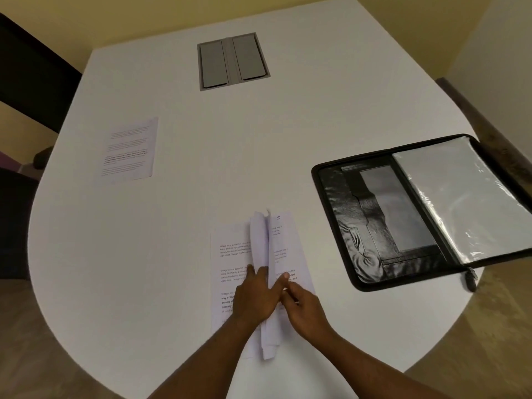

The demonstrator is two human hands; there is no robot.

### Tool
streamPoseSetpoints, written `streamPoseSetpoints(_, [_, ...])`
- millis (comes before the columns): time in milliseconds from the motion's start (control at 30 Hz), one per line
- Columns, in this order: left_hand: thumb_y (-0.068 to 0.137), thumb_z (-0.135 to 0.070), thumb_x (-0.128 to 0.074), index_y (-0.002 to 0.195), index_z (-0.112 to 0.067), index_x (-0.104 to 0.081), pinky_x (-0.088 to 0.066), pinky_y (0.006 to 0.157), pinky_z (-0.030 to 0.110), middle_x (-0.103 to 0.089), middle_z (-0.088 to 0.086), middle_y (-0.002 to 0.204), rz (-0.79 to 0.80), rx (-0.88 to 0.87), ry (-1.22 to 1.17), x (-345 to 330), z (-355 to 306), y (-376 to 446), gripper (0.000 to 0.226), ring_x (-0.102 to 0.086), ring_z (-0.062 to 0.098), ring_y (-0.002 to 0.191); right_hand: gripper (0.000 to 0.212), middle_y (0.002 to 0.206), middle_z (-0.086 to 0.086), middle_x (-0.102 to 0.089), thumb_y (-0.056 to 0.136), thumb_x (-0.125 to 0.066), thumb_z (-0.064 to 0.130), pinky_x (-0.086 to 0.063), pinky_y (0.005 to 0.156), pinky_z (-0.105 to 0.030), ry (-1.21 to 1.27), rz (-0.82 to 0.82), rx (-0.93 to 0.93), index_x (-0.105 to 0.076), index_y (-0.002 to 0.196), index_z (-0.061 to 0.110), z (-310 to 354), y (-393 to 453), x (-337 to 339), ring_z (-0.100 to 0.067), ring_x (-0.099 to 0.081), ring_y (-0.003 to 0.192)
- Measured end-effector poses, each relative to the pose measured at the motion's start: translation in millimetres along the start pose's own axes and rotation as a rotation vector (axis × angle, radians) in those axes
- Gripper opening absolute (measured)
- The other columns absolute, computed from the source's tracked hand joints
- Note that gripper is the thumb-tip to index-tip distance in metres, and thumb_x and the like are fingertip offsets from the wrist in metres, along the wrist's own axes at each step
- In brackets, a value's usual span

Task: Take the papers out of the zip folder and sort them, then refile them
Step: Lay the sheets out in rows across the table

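Two hands meet nearest the camera over a stack of printed sheets (230,254) lying flat on the white table (172,283). Left hand (254,296) presses its straight fingers on the stack, beside a sheet (263,243) that stands curled on edge mid-turn. Right hand (302,308) seems to pinch that sheet's lower part between thumb and fingers, though blur hides the exact contact. Beneath it a page marked with a numeral shows at the right. Such paper is light, thin and limp; it buckles if pushed and slides easily on the smooth top, so it is probably best taken by a corner or long edge while the pile is pinned.

Further right lies the zip folder (359,240), open and flat: glossy black leather-like lining with pockets on one side, crinkled clear plastic sleeves (460,197) on the other, a zip pull at its near edge. Well apart at the left rests a single printed page (129,151). Farthest off, a grey hatch (233,60) with two lids is set into the tabletop.
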State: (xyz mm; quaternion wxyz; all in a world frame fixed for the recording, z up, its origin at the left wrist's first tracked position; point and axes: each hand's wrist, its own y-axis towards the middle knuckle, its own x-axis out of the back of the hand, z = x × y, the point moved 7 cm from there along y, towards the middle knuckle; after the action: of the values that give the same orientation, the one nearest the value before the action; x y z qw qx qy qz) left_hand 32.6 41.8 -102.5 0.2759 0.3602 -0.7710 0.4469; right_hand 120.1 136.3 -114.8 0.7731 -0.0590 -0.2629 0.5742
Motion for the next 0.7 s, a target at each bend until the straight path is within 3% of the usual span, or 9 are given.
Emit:
streamPoseSetpoints(100, [0.097,-0.052,-0.039,0.150,-0.029,-0.023,-0.041,0.107,0.041,-0.019,0.009,0.159,0.031,-0.014,0.081,-1.4,0.2,4.2,0.059,-0.044,0.029,0.132,0.027,0.110,0.002,-0.067,0.094,-0.057,0.033,-0.049,0.095,-0.024,-0.122,-0.135,0.051,-0.068,0.111,0.015,-10.7,0.4,7.4,-0.015,-0.062,0.102])
streamPoseSetpoints(200, [0.100,-0.045,-0.036,0.152,-0.030,-0.012,-0.037,0.110,0.043,-0.003,0.007,0.162,0.062,0.018,0.135,-9.2,-2.2,4.1,0.059,-0.036,0.032,0.138,0.033,0.127,-0.006,-0.061,0.089,-0.065,0.027,-0.045,0.097,-0.032,-0.396,-0.234,0.024,-0.065,0.119,0.013,-20.3,-1.5,18.0,-0.025,-0.055,0.116])
streamPoseSetpoints(300, [0.102,-0.040,-0.034,0.153,-0.031,-0.002,-0.013,0.119,0.051,0.012,0.010,0.161,0.173,0.024,0.115,-30.5,-7.7,3.7,0.061,-0.003,0.041,0.146,0.045,0.148,-0.005,-0.044,0.093,-0.058,0.037,-0.035,0.109,-0.034,-0.552,-0.171,0.000,-0.056,0.134,0.019,-22.8,-2.9,16.6,-0.023,-0.042,0.133])
streamPoseSetpoints(367, [0.103,-0.036,-0.033,0.153,-0.030,0.005,-0.003,0.118,0.050,0.018,0.013,0.159,0.202,0.036,0.138,-38.3,-10.1,3.2,0.062,0.009,0.044,0.145,0.049,0.154,-0.001,-0.036,0.095,-0.052,0.044,-0.032,0.112,-0.032,-0.586,-0.144,-0.018,-0.050,0.139,0.023,-24.0,-3.3,16.0,-0.020,-0.037,0.137])
streamPoseSetpoints(533, [0.103,-0.029,-0.035,0.152,-0.031,0.008,-0.008,0.116,0.053,0.022,0.010,0.158,0.220,0.079,0.129,-39.7,-13.5,3.6,0.065,0.011,0.049,0.143,0.052,0.155,-0.001,-0.034,0.093,-0.054,0.047,-0.032,0.112,-0.033,-0.557,-0.157,-0.076,-0.048,0.140,0.024,-28.6,-3.5,16.6,-0.020,-0.034,0.139])
streamPoseSetpoints(700, [0.102,-0.026,-0.037,0.153,-0.026,-0.004,-0.010,0.117,0.051,0.007,0.007,0.161,0.200,0.074,0.084,-37.8,-9.5,5.8,0.060,0.004,0.045,0.145,0.051,0.151,-0.001,-0.040,0.092,-0.056,0.046,-0.034,0.110,-0.033,-0.538,-0.180,-0.056,-0.051,0.137,0.023,-29.3,-1.5,18.4,-0.020,-0.037,0.136])
